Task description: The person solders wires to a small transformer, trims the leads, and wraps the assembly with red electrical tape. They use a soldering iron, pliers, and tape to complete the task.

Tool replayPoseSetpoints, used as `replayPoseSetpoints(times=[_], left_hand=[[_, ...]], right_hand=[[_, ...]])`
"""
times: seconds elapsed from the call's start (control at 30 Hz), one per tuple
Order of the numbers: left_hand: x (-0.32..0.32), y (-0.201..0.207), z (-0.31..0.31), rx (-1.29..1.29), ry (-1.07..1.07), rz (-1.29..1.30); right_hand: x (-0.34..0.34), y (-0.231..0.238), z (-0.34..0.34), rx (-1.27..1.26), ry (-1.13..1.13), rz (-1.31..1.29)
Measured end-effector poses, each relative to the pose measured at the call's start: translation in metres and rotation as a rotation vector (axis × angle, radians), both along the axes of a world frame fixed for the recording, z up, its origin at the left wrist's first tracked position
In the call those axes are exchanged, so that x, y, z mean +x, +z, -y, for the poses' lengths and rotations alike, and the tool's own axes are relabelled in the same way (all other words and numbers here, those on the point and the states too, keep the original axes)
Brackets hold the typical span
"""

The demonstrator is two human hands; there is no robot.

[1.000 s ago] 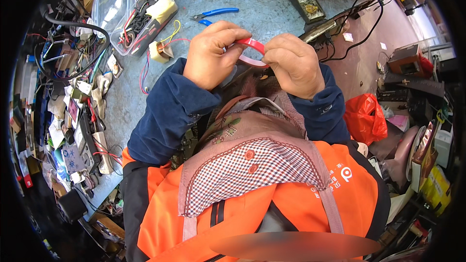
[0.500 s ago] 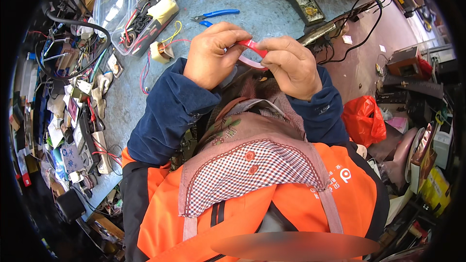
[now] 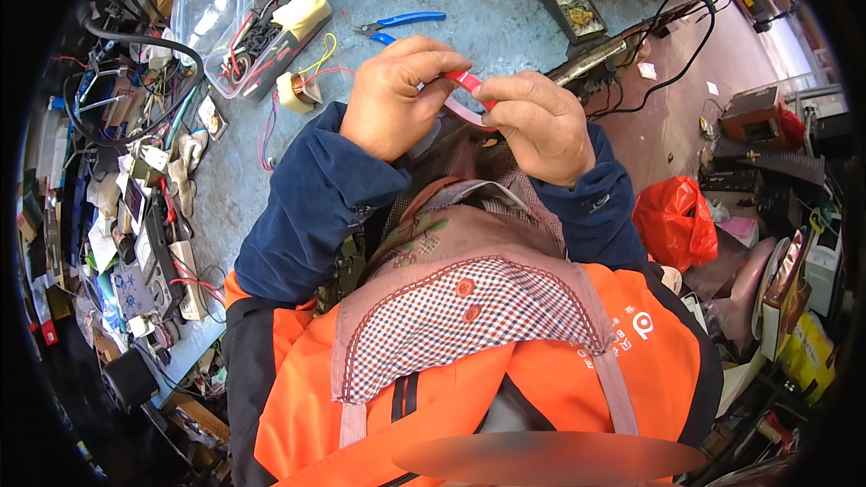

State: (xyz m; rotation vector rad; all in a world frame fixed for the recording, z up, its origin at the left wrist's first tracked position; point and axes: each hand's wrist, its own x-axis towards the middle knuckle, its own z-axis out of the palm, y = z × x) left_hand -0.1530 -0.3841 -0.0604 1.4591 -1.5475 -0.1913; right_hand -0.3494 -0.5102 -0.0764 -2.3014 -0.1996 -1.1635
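Observation:
Between my hands, near the front edge of the workbench, is a narrow roll of red tape [image 3: 465, 114] with a pale inner ring. My left hand [image 3: 394, 97] pinches its left side, thumb and fingers closed at the red strip. On the other side, my right hand [image 3: 541, 124] grips the roll between thumb and bent fingers. The fingers hide parts of the ring, and I cannot tell whether a tape end is lifted. Just beyond my left hand lie blue-handled cutters [image 3: 410, 19]. A small copper coil [image 3: 298, 93] with yellow, red and dark wires lies left of them.
A clear plastic box [image 3: 311, 29] with cables stands at the back left, its lid open. Tools, wires and parts crowd the left side. A dark metal tray [image 3: 557, 2] lies at the back right. A red plastic bag [image 3: 677, 224] sits to my right.
Both hands stay on the tape roll. My right hand has shifted very slightly left, with its fingertips moving a little along the red strip.

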Motion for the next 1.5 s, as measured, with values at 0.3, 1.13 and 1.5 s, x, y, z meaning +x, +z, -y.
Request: replayPoseSetpoints(times=[0.3, 1.13, 1.5], left_hand=[[0.000, 0.001, 0.000, 0.006, -0.007, 0.037], [0.003, 0.001, -0.001, 0.031, 0.013, -0.025], [-0.024, 0.030, -0.022, 0.002, 0.018, 0.081]], right_hand=[[0.000, -0.007, -0.004, 0.090, -0.020, 0.038], [-0.006, -0.023, -0.018, 0.362, -0.143, -0.135], [-0.009, -0.023, -0.029, 0.228, -0.208, -0.072]])
